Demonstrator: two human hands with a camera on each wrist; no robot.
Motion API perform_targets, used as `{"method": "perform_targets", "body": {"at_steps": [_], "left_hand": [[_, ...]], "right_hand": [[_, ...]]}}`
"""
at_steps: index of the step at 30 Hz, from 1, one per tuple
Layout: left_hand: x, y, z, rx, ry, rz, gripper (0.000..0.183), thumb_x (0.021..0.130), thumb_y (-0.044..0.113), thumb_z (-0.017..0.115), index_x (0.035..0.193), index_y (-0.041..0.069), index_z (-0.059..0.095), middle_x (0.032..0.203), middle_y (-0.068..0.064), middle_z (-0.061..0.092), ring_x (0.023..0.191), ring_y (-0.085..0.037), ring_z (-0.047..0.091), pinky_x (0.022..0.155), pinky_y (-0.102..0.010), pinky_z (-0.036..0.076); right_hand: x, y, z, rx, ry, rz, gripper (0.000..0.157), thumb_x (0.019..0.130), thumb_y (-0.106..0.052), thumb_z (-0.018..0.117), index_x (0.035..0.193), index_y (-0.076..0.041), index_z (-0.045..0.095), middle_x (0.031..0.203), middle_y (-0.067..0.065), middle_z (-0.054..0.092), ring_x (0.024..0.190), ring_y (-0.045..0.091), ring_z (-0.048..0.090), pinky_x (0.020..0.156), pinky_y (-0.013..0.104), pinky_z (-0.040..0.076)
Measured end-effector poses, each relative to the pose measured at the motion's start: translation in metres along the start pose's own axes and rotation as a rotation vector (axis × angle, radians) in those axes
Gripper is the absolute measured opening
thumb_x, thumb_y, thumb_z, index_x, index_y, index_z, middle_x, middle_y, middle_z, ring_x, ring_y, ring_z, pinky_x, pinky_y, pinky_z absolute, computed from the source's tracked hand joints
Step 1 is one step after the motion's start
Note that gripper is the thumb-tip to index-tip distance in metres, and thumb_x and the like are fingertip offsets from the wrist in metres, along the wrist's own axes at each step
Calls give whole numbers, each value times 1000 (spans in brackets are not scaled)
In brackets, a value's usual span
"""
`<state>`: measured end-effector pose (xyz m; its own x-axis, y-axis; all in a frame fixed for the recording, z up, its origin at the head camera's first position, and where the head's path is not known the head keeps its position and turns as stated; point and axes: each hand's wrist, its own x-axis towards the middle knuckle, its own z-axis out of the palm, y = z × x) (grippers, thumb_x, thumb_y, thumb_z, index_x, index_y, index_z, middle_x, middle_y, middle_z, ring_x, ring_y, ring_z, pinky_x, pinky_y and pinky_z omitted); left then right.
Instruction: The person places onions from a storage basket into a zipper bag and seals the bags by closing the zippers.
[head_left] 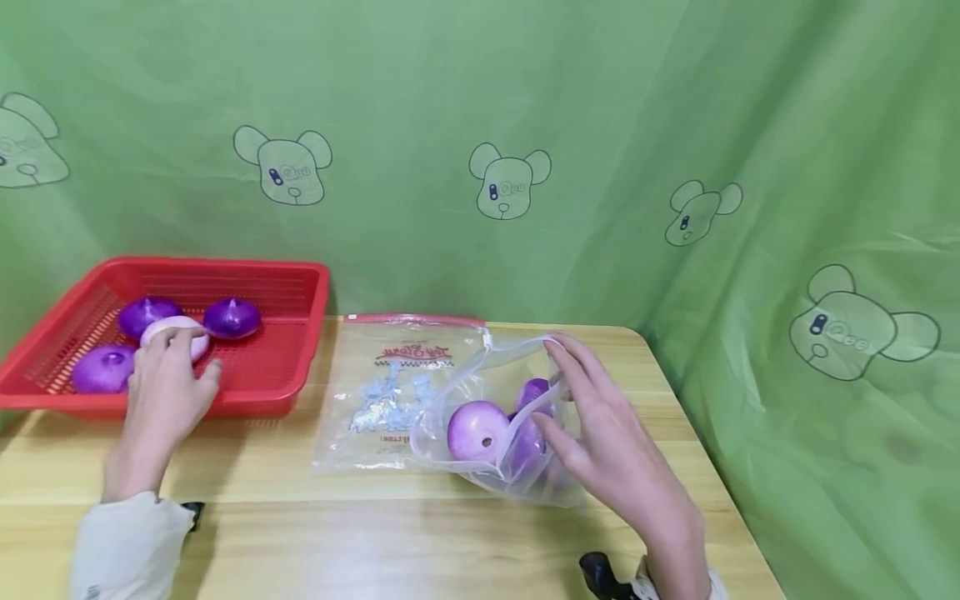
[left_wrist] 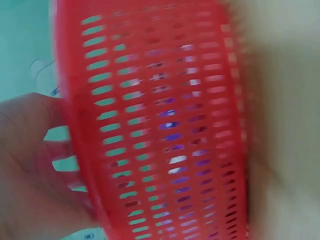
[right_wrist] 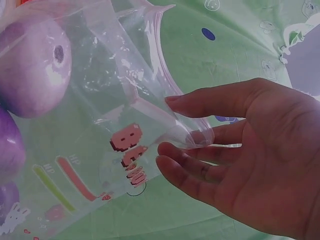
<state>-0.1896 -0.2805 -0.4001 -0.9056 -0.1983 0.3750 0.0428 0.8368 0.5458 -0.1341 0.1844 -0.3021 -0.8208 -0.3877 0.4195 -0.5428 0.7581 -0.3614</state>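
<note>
In the head view my left hand reaches over the near rim of a red plastic basket, its fingers over a pale purple onion and its thumb spread to the right. Darker purple onions lie around it. To the right, my right hand holds the rim of a see-through plastic bag, keeping its mouth apart. Inside the bag sit a light purple onion with a dark spot and darker ones. The right wrist view shows the thumb at the bag's edge and a finger inside the plastic.
A flat clear bag with a red top strip and mirrored lettering lies between basket and open bag. The light wooden table ends at a rounded corner at the back right. Green printed cloth hangs behind and to the right.
</note>
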Motion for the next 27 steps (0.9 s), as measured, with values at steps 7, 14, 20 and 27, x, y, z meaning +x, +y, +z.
{"method": "perform_targets", "body": {"at_steps": [7, 14, 20, 27], "left_hand": [[5, -13, 0, 102, -45, 24, 46, 86, 11, 66, 126, -9, 53, 129, -40, 43, 110, -66, 39, 79, -77, 35], [22, -28, -17, 156, -226, -77, 69, 80, 12, 69, 129, -22, 36, 120, -51, 31, 104, -71, 32, 81, -78, 32], [31, -32, -33, 193, -397, -167, 41, 82, 21, 69, 97, -13, 53, 89, -36, 47, 85, -54, 44, 68, -61, 39], [40, -38, -37, 223, -576, -192, 46, 86, 26, 67, 103, -14, 55, 89, -33, 54, 82, -49, 53, 67, -56, 45]], "right_hand": [[4, 0, 5, 0, -14, -7, 82, 87, -11, 76, 155, -9, 31, 158, 5, 33, 102, 18, 62, 73, 33, 57], [3, 2, 6, -2, -21, -2, 81, 88, -12, 76, 155, -8, 32, 159, 4, 31, 104, 19, 62, 91, 41, 54], [3, 3, 6, 1, -33, 8, 82, 87, -12, 76, 156, -8, 30, 160, 6, 30, 124, 27, 56, 105, 47, 45], [3, 1, 4, -7, -72, 17, 85, 86, -10, 76, 156, -6, 28, 160, 11, 30, 140, 30, 40, 111, 48, 38]]}}
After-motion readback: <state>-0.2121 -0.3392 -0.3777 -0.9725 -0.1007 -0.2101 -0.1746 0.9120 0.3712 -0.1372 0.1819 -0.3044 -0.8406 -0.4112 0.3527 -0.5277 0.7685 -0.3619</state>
